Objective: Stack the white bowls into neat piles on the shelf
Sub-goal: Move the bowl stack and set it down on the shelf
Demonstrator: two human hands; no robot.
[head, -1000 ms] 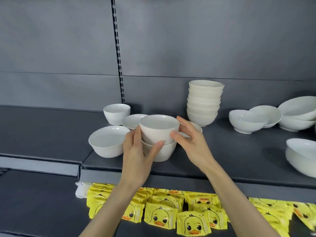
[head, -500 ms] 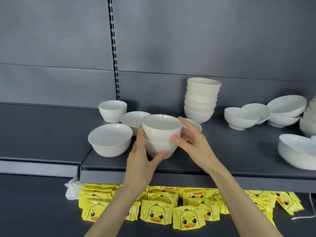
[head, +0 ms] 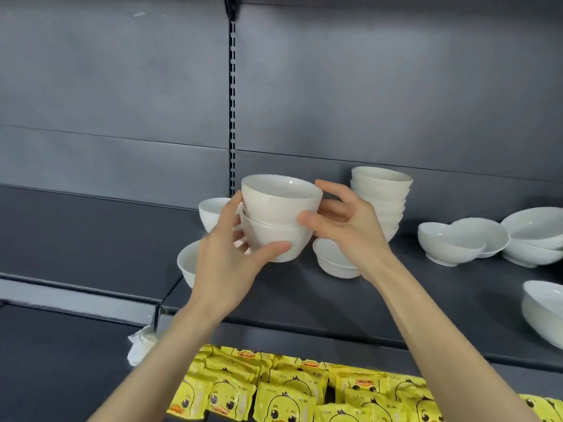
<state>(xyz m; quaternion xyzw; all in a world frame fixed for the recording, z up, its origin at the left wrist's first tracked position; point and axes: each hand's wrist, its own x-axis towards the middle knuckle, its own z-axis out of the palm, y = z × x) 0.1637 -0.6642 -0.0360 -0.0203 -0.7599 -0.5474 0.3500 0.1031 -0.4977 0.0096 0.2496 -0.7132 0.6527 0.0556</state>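
Fingers (head: pixel 274 248) of the left hand (head: pixel 227 263) curl round the lower bowl (head: pixel 274 239); the right hand (head: pixel 350 233) pinches the upper bowl (head: pixel 280 202) nested in it; the pair tilts slightly above the shelf (head: pixel 335 300), just beside a tall pile of bowls (head: pixel 380 190); yellow duck packets (head: pixel 283 394) lie below.

A shop: grey slotted retail shelving (head: pixel 304 287) stocked with loose white bowls (head: pixel 451 245) above rows of yellow duck-printed packets (head: pixel 286 397).
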